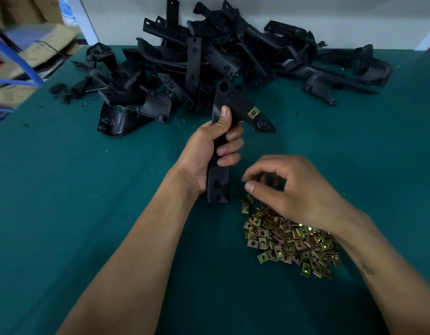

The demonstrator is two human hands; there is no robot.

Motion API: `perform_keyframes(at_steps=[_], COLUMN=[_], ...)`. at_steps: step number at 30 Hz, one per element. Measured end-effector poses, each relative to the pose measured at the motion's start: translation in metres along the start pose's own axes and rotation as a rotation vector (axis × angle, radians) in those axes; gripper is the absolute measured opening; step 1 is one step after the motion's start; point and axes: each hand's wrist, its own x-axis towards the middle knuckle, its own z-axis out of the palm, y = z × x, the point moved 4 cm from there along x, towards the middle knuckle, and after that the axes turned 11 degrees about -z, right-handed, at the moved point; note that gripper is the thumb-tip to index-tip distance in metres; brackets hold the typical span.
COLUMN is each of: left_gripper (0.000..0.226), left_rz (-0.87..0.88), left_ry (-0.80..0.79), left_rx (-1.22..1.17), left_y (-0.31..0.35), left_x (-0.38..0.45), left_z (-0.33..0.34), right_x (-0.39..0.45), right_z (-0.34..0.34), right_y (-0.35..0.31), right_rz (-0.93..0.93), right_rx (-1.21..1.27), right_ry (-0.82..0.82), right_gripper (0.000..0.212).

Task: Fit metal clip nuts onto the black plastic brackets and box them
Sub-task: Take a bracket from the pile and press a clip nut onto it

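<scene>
Head cam, what's L hand (209, 151) doing?
— Gripping a black bracket (229, 131) w/ one gold clip nut (253, 113) on it, above green worktop (88, 189).
— R hand (291, 187)?
— Hovering over clip nut pile (291, 240), fingers curling; can't tell if it's pinching one. Bracket heap (209, 56) sitting behind.

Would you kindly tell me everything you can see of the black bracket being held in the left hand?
The black plastic bracket is a long, matte strip with a winged, pointed arm branching right at its upper part. One brass-coloured clip nut sits on that arm. Round holes show near both ends. The left hand grips its middle, holding it roughly upright above the green table.
</scene>
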Motion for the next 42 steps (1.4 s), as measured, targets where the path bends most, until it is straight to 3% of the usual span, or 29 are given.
perform_keyframes(at_steps=[2,4,7,11,18,20,23,31,37,42], left_gripper=[0.023,0.023,0.025,0.027,0.026,0.027,0.03,0.02,0.021,0.023], left_rz=[0.001,-0.002,-0.007,-0.014,-0.009,-0.023,-0.093,-0.238,-0.205,-0.147], left_ry=[0.008,0.008,0.007,0.003,-0.015,-0.03,-0.095,-0.21,-0.171,-0.099], left_rx=[0.012,0.027,0.046,0.037,0.019,0.048,0.133,0.23,0.266,0.335], left_y=[0.0,-0.001,-0.001,-0.003,-0.003,-0.004,-0.011,-0.026,-0.026,-0.024], left_x=[0.0,0.0,0.0,0.001,-0.001,-0.001,-0.002,-0.004,-0.002,0.0], left_z=[0.0,0.0,0.0,0.0,-0.005,-0.005,0.002,0.016,0.019,0.02], right_x=[0.0,0.001,0.003,0.002,0.001,-0.001,-0.004,-0.002,-0.002,-0.002], right_z=[0.009,0.016,0.017,0.02,-0.022,-0.04,-0.056,-0.037,-0.031,-0.031], right_y=[-0.003,-0.006,-0.007,-0.005,0.015,0.017,0.016,0.004,0.006,0.006], right_rz=[0.013,-0.005,-0.03,-0.043,0.103,0.074,0.012,0.065,0.156,0.144], right_rx=[-0.107,-0.226,-0.227,-0.243,0.243,0.495,0.719,0.871,0.933,0.946], right_ry=[-0.126,-0.188,-0.161,-0.165,0.252,0.436,0.616,0.749,0.857,0.887], right_gripper=[0.023,0.02,0.004,0.008,0.011,0.007,0.023,0.022,0.024,0.013])
